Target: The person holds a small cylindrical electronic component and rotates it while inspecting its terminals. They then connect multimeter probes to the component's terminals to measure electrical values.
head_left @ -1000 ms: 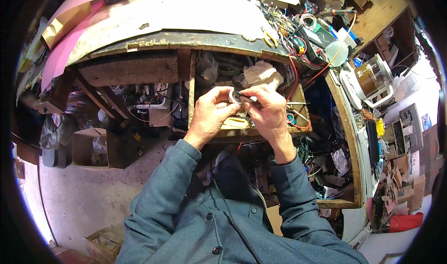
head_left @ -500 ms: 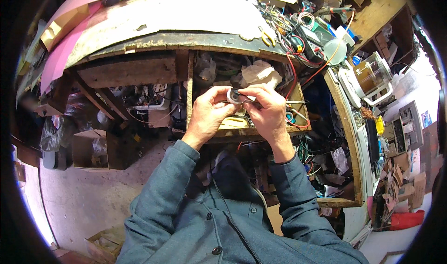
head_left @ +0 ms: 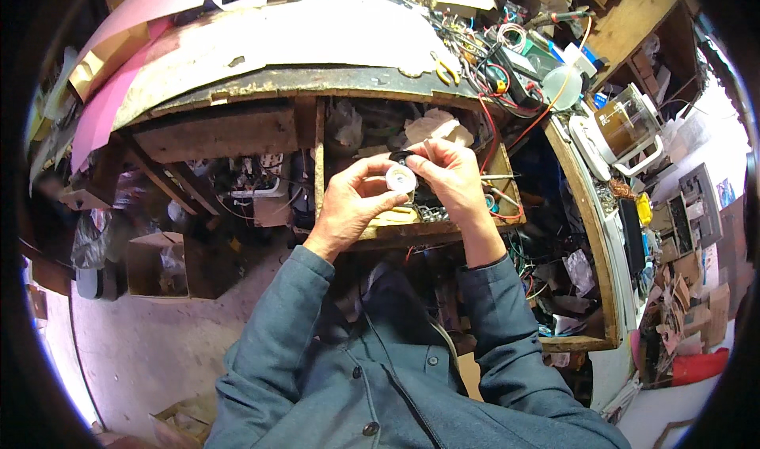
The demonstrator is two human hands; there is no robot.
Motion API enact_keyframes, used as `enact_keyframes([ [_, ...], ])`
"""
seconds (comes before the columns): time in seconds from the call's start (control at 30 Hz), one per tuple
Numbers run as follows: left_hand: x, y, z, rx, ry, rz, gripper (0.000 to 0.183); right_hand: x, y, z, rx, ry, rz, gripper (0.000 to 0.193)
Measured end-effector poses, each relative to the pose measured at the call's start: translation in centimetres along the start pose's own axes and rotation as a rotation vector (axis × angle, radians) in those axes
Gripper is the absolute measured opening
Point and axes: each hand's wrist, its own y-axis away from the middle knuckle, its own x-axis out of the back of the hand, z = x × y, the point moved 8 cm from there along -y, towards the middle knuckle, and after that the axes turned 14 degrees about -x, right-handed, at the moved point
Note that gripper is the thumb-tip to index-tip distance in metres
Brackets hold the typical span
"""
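Over an open wooden drawer, my left hand pinches a small white round piece, like a spool or ring, with its flat face turned up. My right hand is closed beside it, thumb and fingertips on a small black piece right behind the white one. Whether the two pieces touch is hard to make out. Beneath the hands, the drawer holds a crumpled pale cloth or bag, a yellow item and small metal parts.
Above the drawer runs a worn bench top with yellow-handled pliers and tangled wires at its right. A coffee-maker-like jug stands at the right. On the floor at left is an open cardboard box.
The white round piece has tipped so its face shows upward, and it sits slightly lower. My right hand has drawn a little away from it with the black piece.
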Motion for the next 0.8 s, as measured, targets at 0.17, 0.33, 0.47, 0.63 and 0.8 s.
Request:
enact_keyframes([
  [0.17, -0.1, 0.4, -0.3, 0.022, 0.071, -0.005, 0.052, 0.2, 1.3, -1.4, 0.047, 0.195, 0.082, 0.019],
  [0.33, 0.1, 0.5, 0.1, -0.070, 0.048, 0.036, 0.053, 2.0, 3.6, -3.9, 0.132, -0.181, 0.218, 0.033],
  [0.47, 0.2, 0.5, 0.5, -0.113, 0.072, 0.043, 0.054, 1.9, 5.5, -5.3, 0.362, -0.026, 0.265, 0.044],
  [0.63, 0.3, 0.4, 0.7, -0.073, 0.093, 0.051, 0.054, -0.5, 7.5, -4.9, 0.343, -0.207, 0.114, 0.017],
  [0.8, 0.2, 0.4, 0.7, -0.061, 0.110, 0.052, 0.054, -1.2, 7.4, -4.7, 0.386, -0.136, 0.072, 0.014],
])
